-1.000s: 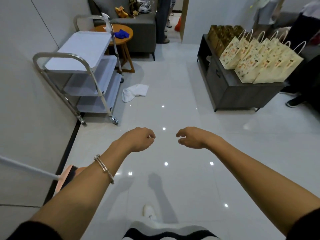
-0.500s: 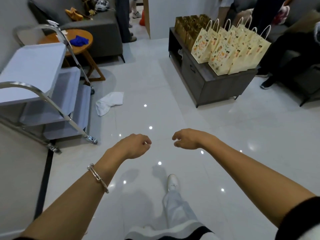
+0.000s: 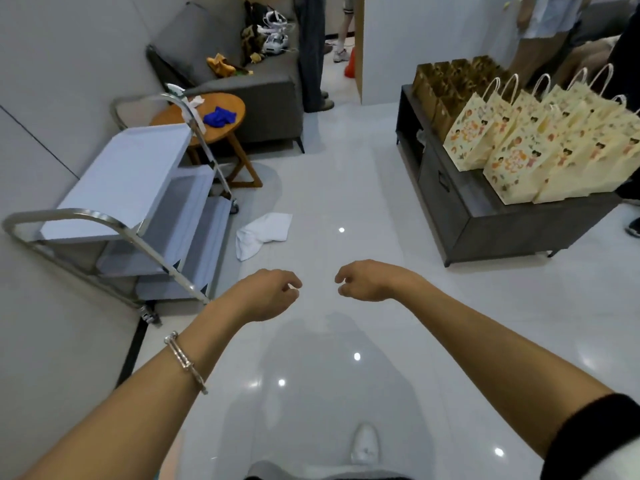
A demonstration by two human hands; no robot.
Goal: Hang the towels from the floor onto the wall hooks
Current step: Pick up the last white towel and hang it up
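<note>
Head view, the only one, looks down a pale tiled floor point(image 3: 346, 188) past both outstretched forearms. One white towel point(image 3: 263, 233) lies crumpled on the tiles, just beside the lower shelves of a metal cart point(image 3: 121, 181) that stands along the left wall point(image 3: 52, 81), and a little ahead of the hands. The left hand point(image 3: 266, 294), with a bracelet point(image 3: 185, 362) on its forearm, hangs with fingers loosely curled and holds nothing; the right hand point(image 3: 367, 280) hangs the same way, slack and bare. Neither touches the towel, and both are clear of the floor. No hooks show on the stretch of wall in sight, and no towel can be seen hanging anywhere, so how many are already up cannot be told. To the right a dark cabinet point(image 3: 502, 230) carries rows of paper bags point(image 3: 540, 147), well apart from the towel. As I judge it, for this towel nothing is done yet: the person must close in, bend, grip it, then carry it to a hook that lies out of frame.
</note>
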